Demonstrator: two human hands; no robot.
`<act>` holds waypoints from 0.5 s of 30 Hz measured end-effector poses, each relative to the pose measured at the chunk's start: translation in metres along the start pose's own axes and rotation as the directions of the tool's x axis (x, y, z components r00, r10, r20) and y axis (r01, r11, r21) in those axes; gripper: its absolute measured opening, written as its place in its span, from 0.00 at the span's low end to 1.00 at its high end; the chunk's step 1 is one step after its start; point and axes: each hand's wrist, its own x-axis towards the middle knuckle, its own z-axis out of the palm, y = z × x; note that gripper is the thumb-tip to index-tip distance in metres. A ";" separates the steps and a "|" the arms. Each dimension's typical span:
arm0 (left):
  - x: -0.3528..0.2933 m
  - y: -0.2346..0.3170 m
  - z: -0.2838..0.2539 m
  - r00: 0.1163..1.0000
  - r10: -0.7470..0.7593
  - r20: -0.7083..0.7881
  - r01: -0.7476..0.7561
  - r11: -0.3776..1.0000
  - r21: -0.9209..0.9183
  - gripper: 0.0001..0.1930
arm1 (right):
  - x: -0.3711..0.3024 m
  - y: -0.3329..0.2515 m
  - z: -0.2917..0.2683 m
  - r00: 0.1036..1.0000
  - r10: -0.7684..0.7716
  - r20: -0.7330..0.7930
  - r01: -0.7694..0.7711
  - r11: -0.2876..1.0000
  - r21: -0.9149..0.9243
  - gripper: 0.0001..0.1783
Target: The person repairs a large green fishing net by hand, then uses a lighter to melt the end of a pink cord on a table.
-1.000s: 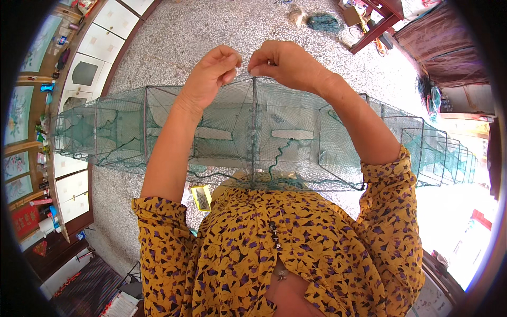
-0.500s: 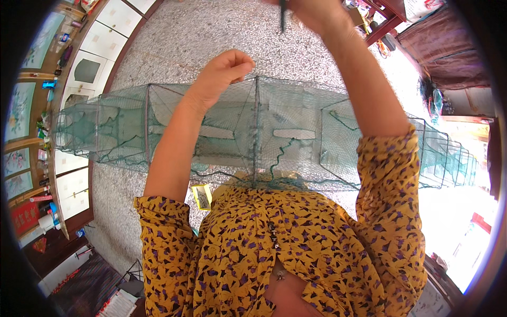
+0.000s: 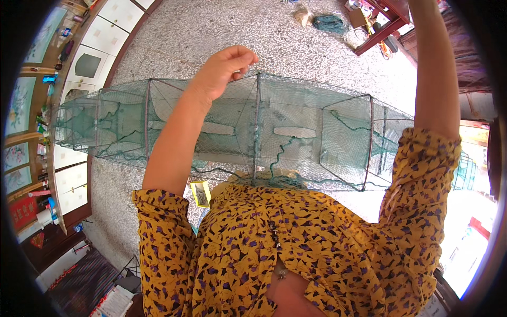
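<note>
- Loosely curled, the fingers of the left hand (image 3: 225, 68) draw in toward the thumb at the upper middle of the frame; whether they pinch a thread or nothing at all, I cannot tell
- Behind that hand runs the upper edge of the net trap (image 3: 290, 108), long, green and stiffened by dark hoops, which spans the middle of the frame from left to right
- The right forearm (image 3: 438, 79) stretches to the upper right corner, its hand beyond the top edge, fingers out of sight
- A yellow patterned shirt (image 3: 253, 227) fills the lower middle
- Just left of it, an open yellow box (image 3: 194, 195) with grey contents
- Upper right of centre, a green bundle (image 3: 328, 23) on the speckled floor (image 3: 179, 53)
- Upper left, white cabinets (image 3: 105, 34)
</note>
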 end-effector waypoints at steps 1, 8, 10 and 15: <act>0.001 -0.001 -0.002 1.000 0.000 -0.028 -0.002 0.998 -0.057 0.08 | -0.026 -0.010 0.010 0.995 0.027 0.100 -0.009 0.985 -0.170 0.12; -0.006 -0.001 -0.006 0.989 -0.059 -0.137 0.010 0.941 -0.338 0.07 | -0.130 0.020 0.042 0.751 0.089 0.655 0.164 0.935 -0.315 0.07; 0.000 -0.009 -0.015 0.998 0.011 -0.054 -0.028 0.945 -0.326 0.07 | -0.157 0.028 0.051 0.754 0.097 0.650 0.179 0.921 -0.346 0.08; 0.000 -0.011 -0.015 1.000 0.022 0.020 -0.016 0.968 -0.252 0.07 | -0.187 0.050 0.065 0.799 0.193 0.570 0.061 0.916 -0.396 0.06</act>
